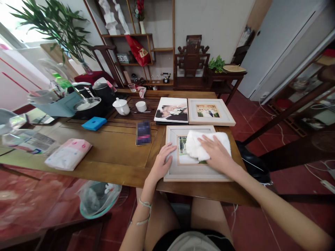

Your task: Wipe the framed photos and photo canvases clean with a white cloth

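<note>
A picture frame (192, 174) with a wide pale border lies flat in front of me at the table's near edge. My left hand (161, 162) rests on its left edge, fingers stretched out and thumb apart. Under my right hand (216, 155) is a folded white cloth (193, 146), pressed onto the frame's glass and right border. The cloth and hand hide much of the photo (182, 148) inside; some greenery shows at its left. Just behind lie a second pale frame (227, 116) with a photo and a white-edged picture panel (171, 108).
On the wooden table (117, 146) are a dark blurred-out item (143, 133), a blue box (94, 123), a tissue pack (68, 154), a lidded white cup (121, 106) and a small bowl (141, 106). A lined bin (99, 198) stands below, left.
</note>
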`<move>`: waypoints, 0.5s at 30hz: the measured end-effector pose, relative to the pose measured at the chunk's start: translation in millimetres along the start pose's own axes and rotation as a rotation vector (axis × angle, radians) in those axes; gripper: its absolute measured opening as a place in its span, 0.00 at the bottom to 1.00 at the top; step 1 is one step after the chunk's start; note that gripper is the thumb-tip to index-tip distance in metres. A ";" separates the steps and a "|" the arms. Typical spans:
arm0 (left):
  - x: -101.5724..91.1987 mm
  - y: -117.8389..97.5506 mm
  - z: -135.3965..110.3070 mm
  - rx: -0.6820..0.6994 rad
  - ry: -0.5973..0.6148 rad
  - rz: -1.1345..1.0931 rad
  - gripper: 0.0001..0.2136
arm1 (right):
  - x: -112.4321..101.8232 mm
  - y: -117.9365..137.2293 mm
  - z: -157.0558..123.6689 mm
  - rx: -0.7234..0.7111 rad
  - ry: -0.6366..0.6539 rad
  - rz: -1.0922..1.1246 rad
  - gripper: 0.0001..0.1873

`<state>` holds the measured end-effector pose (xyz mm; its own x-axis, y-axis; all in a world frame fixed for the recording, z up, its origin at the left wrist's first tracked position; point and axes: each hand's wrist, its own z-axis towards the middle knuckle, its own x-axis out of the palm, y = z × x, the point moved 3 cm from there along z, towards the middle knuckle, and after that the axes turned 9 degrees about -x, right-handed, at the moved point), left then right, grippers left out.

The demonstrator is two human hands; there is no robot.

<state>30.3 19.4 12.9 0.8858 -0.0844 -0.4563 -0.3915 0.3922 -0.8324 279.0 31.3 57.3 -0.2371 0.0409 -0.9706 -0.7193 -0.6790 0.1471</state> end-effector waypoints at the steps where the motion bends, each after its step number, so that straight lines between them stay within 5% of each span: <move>1: 0.2 0.7 -0.3 0.002 -0.002 -0.002 0.20 | -0.2 -13.6 7.7 0.026 -0.040 -0.058 0.35; 4: 0.7 2.5 -0.6 0.009 -0.007 -0.004 0.20 | -5.0 -48.9 27.2 0.125 -0.130 -0.173 0.35; 7: 0.8 2.8 -0.3 0.005 -0.007 -0.008 0.20 | -5.4 -56.6 37.7 0.159 -0.108 -0.188 0.36; 15: 0.7 -0.4 0.4 -0.011 0.011 -0.015 0.20 | -14.8 54.1 -15.2 -0.075 0.223 0.153 0.40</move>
<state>31.2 19.6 13.0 0.8889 -0.1000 -0.4471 -0.3810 0.3804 -0.8427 253.5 -17.1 76.7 -0.1842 -0.2229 -0.9573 -0.6338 -0.7175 0.2891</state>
